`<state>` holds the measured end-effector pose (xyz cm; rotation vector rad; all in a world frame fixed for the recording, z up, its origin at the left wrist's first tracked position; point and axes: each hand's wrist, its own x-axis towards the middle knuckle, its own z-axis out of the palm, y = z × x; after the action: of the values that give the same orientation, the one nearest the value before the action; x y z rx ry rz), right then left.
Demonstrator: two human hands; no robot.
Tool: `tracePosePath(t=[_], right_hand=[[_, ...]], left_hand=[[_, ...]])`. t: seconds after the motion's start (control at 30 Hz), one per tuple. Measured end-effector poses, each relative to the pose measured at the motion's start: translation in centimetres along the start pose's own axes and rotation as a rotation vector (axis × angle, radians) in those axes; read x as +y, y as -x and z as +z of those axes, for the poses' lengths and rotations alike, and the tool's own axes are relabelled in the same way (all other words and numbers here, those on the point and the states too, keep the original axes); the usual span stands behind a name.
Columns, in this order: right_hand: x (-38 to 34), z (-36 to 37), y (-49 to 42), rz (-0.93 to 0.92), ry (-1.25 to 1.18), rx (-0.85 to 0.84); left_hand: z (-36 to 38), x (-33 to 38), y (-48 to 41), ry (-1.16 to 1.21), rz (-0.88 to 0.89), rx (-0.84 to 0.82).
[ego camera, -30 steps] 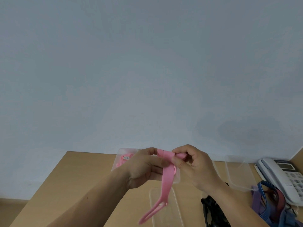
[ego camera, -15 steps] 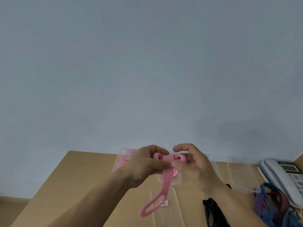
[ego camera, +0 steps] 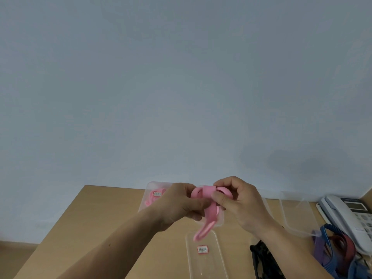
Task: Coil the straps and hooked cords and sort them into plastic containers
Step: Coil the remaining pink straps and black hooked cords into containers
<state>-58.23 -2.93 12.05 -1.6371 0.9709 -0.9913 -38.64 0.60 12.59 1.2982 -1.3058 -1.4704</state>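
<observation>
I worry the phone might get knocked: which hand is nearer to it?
Right. The right hand pinches the strap to the left of the phone, apart from it. The left hand grips the strap farther left still.

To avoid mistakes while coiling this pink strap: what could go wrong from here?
1. The left hand and right hand pinch the pink strap coil in the air; if either grip loosens, it may spring open.
2. Its loose tail hangs unwrapped over the clear container and might catch its rim.
</observation>
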Motion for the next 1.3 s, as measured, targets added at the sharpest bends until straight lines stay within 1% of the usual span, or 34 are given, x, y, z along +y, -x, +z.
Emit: tracePosePath(t=[0.07, 0.2, 0.4, 0.5, 0.57, 0.7, 0.83, 0.9, 1.0, 1.07, 1.3], right_hand=[[-0.2, 0.0, 0.1, -0.001, -0.042, -0.001], [-0.3, 0.2, 0.2, -0.02, -0.084, -0.004], [-0.3, 0.8, 0.7, -0.144, 0.075, 0.065], [-0.4, 0.7, 0.9, -0.229, 0.186, 0.033], [-0.4, 0.6, 1.2, -0.246, 0.23, 0.007], [0.0, 0.4, 1.7, -0.181, 0.154, -0.032], [0.4, 0.6, 1.9, -0.049, -0.049, -0.065], [0.2, 0.6, 1.8, -0.005, -0.125, -0.054], [-0.3, 0.6, 1.5, 0.107, -0.13, -0.04], [-0.5, 0.8, 1.5, 0.168, -0.137, -0.079], [-1.1, 0.7, 1.8, 0.173, -0.165, -0.062]], left_hand=[[-0.1, 0.0, 0.2, -0.011, 0.002, -0.071], [0.1, 0.2, 0.5, 0.067, 0.01, -0.122], [0.4, 0.5, 0.7, 0.159, -0.038, -0.104], [0.4, 0.7, 0.8, 0.185, -0.035, -0.12], [0.4, 0.8, 0.8, 0.225, -0.036, -0.123], [0.7, 0.4, 1.0, 0.279, -0.045, -0.056], [0.9, 0.5, 1.2, 0.248, -0.051, 0.028], [0.8, 0.6, 1.3, 0.248, -0.043, 0.034], [0.6, 0.9, 1.6, 0.233, -0.014, 0.006], [0.5, 1.1, 1.6, 0.209, 0.009, -0.002], [0.8, 0.9, 2.1, 0.248, 0.004, 0.015]])
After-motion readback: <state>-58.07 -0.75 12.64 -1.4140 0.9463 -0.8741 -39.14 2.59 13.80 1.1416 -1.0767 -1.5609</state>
